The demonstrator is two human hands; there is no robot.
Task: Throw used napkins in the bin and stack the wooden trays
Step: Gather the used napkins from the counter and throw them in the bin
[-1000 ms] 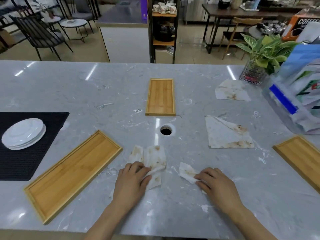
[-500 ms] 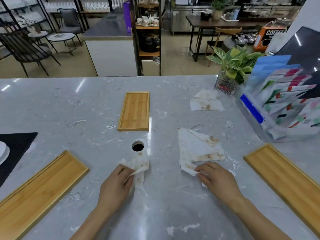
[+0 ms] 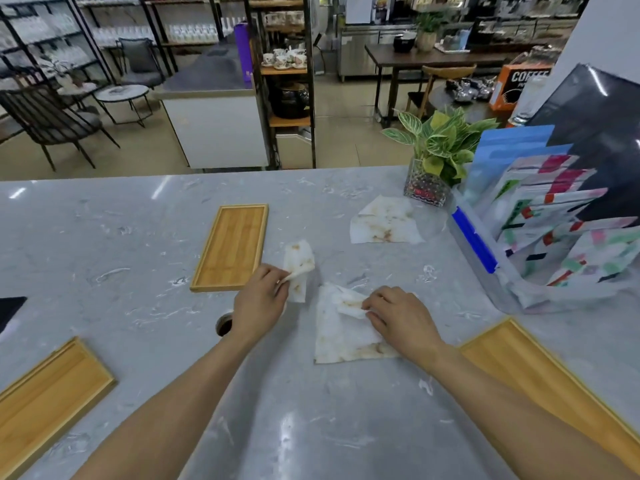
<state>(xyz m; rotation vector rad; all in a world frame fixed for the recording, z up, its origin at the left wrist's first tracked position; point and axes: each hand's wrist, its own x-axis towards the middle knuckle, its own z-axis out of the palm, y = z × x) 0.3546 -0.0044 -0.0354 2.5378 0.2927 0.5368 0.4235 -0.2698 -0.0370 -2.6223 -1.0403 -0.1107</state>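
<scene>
My left hand (image 3: 258,303) pinches a stained napkin (image 3: 298,268) and holds it above the marble counter. My right hand (image 3: 401,318) presses a small crumpled napkin (image 3: 348,306) onto a larger stained napkin (image 3: 341,336) lying flat. Another stained napkin (image 3: 382,226) lies farther back, near the plant. Three wooden trays rest apart on the counter: a small one (image 3: 232,247) at the middle, a long one (image 3: 45,400) at the near left, another long one (image 3: 550,382) at the near right. A round hole (image 3: 223,325) in the counter sits partly hidden behind my left wrist.
A potted plant (image 3: 438,157) in a glass vase and a clear box of colourful packets (image 3: 554,237) stand at the right. A black mat corner (image 3: 8,308) shows at the left edge. Beyond the counter are shelves, chairs and tables.
My left hand has lifted its napkin and carried it forward past the hole. My right hand has slid its small napkin onto the larger one. The view has shifted right and forward.
</scene>
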